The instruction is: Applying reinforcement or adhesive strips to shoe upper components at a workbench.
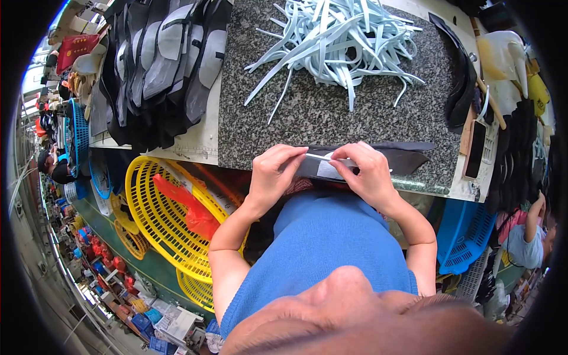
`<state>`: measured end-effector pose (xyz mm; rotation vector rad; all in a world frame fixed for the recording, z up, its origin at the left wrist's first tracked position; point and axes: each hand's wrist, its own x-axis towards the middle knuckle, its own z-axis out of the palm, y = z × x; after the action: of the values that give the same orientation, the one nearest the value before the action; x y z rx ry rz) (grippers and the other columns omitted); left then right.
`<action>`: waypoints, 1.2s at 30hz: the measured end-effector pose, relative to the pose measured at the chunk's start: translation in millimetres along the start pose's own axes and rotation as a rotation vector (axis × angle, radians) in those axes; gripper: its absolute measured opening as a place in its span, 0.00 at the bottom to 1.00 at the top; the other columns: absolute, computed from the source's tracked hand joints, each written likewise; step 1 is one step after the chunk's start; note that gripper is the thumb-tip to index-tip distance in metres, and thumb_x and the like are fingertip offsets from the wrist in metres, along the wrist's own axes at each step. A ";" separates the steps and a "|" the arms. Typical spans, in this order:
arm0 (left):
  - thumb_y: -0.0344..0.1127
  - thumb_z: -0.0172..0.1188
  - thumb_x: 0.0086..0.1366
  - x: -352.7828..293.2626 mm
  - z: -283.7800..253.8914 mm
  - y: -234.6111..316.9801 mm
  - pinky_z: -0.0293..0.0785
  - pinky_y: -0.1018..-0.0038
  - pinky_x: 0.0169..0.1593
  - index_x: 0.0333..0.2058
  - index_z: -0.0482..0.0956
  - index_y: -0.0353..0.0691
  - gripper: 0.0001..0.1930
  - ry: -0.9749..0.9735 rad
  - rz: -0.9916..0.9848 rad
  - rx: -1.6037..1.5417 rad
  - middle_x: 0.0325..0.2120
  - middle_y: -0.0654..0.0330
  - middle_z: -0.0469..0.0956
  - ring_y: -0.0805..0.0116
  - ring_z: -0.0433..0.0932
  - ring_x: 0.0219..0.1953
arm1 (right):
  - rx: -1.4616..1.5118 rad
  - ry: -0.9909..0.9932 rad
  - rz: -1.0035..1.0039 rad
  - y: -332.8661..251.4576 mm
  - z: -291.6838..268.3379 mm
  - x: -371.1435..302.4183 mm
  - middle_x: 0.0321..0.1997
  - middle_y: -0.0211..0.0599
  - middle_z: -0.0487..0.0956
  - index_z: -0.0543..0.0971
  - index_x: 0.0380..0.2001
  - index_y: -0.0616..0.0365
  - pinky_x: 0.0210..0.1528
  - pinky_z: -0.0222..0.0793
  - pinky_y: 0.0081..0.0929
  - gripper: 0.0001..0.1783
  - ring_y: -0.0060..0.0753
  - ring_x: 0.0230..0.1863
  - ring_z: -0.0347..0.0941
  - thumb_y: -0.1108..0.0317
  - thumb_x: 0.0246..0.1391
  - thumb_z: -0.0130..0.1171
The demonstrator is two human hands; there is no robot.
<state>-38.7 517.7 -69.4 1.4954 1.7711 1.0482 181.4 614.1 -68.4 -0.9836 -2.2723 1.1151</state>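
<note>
Ideally, the left hand (273, 170) and right hand (369, 170), each pinching the pale strip (319, 157) at the near edge of the granite slab (254, 133), should hold it evenly taut, straight and untwisted over the dark piece (408, 158) lying along that same edge.

Looks like a factory workshop, and a crammed one

A speckled stone desk (254, 130) is heaped with pale blue strips (334, 44), dark cut pieces (168, 74) are stacked at its left, and a slotted yellow basket (155, 222) is parked below. Another person (524, 244) can be spotted off right, and the green floor (94, 218) is lined with boxes and goods (111, 257).
</note>
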 end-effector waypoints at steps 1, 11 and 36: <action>0.24 0.69 0.65 0.5 2.0 -3.4 0.82 0.71 0.40 0.44 0.89 0.36 0.09 -0.005 -0.005 0.004 0.35 0.53 0.87 0.62 0.87 0.36 | 0.007 -0.001 0.005 0.0 5.1 1.6 0.31 0.32 0.83 0.83 0.33 0.53 0.34 0.74 0.38 0.06 0.39 0.33 0.79 0.65 0.58 0.70; 0.26 0.73 0.63 6.3 14.7 -21.1 0.86 0.73 0.39 0.40 0.87 0.33 0.07 0.086 -0.114 -0.042 0.35 0.55 0.88 0.64 0.89 0.33 | -0.214 0.041 0.120 -0.4 24.8 13.4 0.28 0.32 0.82 0.83 0.29 0.52 0.32 0.74 0.38 0.10 0.38 0.31 0.79 0.61 0.57 0.72; 0.31 0.63 0.62 3.7 20.9 -34.5 0.80 0.69 0.50 0.45 0.86 0.41 0.13 -0.149 0.581 0.513 0.47 0.60 0.86 0.65 0.85 0.49 | 0.268 0.103 0.597 20.1 -53.3 -21.6 0.32 0.31 0.86 0.84 0.37 0.63 0.36 0.75 0.20 0.06 0.17 0.34 0.82 0.72 0.60 0.70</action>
<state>-39.8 523.4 -109.5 2.4362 1.6034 0.7224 237.4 633.5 -54.6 -1.6107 -1.7227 1.5091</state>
